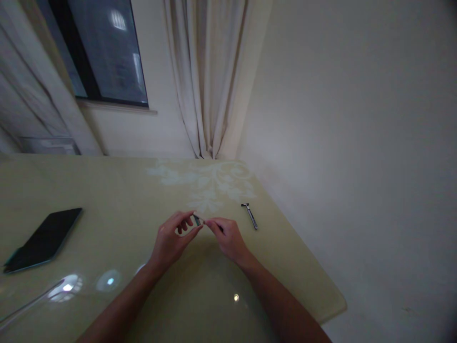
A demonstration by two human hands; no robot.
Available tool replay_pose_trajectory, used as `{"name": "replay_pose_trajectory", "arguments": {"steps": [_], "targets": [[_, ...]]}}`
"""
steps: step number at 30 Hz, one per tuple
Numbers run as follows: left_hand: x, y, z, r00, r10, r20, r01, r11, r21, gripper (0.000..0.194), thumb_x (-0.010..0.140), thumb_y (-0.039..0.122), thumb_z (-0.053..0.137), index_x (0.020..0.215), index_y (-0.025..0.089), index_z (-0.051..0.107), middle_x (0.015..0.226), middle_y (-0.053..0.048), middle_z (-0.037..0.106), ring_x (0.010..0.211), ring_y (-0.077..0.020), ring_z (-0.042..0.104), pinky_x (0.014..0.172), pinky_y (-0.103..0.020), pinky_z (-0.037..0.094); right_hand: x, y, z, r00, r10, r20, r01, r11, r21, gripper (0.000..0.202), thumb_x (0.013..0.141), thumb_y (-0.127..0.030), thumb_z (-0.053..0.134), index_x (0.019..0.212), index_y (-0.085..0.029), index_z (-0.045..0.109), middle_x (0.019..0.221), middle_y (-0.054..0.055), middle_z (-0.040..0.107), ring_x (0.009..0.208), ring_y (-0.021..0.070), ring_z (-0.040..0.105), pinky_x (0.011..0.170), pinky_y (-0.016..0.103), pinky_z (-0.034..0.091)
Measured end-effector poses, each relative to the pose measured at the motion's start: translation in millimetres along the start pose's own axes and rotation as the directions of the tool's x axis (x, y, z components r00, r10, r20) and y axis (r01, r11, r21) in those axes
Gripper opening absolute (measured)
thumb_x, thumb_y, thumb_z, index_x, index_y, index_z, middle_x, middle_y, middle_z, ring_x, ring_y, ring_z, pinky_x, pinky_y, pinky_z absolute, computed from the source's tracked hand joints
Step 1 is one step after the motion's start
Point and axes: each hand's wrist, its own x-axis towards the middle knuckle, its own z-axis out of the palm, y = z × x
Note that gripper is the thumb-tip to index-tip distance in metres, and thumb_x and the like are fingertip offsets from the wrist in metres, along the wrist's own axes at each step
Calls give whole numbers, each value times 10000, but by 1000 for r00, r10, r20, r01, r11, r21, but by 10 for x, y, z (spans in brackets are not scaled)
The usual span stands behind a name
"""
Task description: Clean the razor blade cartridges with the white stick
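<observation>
My left hand [174, 237] holds a small boxy piece [197, 220] between thumb and forefinger, its other fingers curled behind. The piece has a pale upper edge and a dark greenish side; it is too small to tell its kind. My right hand [225, 236] is closed, with thumb and forefinger pinched at the piece's right end. Whether anything else sits inside the right fist is hidden. To the right of my right hand, a razor [251, 217] lies on the table, its head pointing away from me.
The pale green glossy table [117, 195] has a white floral pattern near its far edge. At left lies a dark tablet [46, 238], with a white cable [30, 305] nearer to me. A wall [339, 143] borders the right side; curtains [210, 76] hang behind.
</observation>
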Motion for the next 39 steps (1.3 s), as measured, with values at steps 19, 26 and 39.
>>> {"name": "replay_pose_trajectory", "arguments": {"steps": [19,26,39], "targets": [[8,12,-1,999,13,-44,-12,999,31,327,906,339,823,1198,222,731,792,24,677,619,-115,575,569,-218,500,-23,-56,18,994,113,1,-112,989,101,467,1020,-494,583,931,-127,858,629,-23,465,609,130,400,609,271,304],[16,11,0,998,15,-54,-12,999,45,331,911,331,819,1210,226,726,799,26,669,618,-114,566,566,-222,496,-31,-38,18,984,171,46,-176,973,150,519,1020,-561,552,977,-142,856,599,-35,411,562,127,393,561,265,282],[40,56,-32,995,26,-96,-19,997,73,309,916,370,810,1169,212,733,777,21,670,611,-115,569,564,-230,500,-48,5,30,965,252,67,-261,945,199,594,980,-661,598,935,-121,841,565,-42,425,501,105,401,495,237,298]]}}
